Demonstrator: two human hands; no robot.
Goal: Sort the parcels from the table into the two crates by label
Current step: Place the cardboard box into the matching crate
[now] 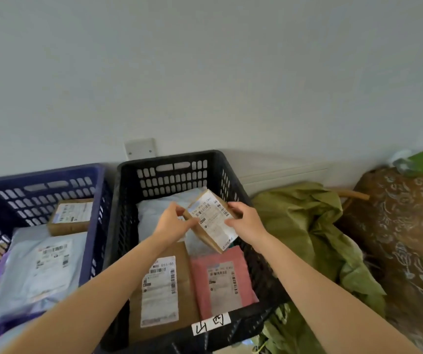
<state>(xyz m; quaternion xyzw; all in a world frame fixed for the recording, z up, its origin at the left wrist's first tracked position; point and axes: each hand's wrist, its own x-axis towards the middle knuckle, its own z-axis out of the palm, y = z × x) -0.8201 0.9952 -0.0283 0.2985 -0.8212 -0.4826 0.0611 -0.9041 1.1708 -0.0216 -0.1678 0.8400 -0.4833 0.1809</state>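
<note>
Both my hands hold a small brown cardboard parcel (211,221) with a white barcode label, tilted above the black crate (126,226). My left hand (173,222) pinches its left edge and my right hand (243,221) grips its right edge. Inside the black crate lie a flat brown parcel (164,290), a pink mailer (221,279) and a white bag (154,213). A handwritten white tag (211,324) is stuck on the crate's front rim. The blue crate (95,226) to the left holds a pale mailer (44,264) and a small brown box (71,215).
A crumpled green sheet (307,226) lies right of the black crate. A brown patterned cushion (404,238) fills the far right. A plain wall with a small white plate (140,148) stands close behind the crates.
</note>
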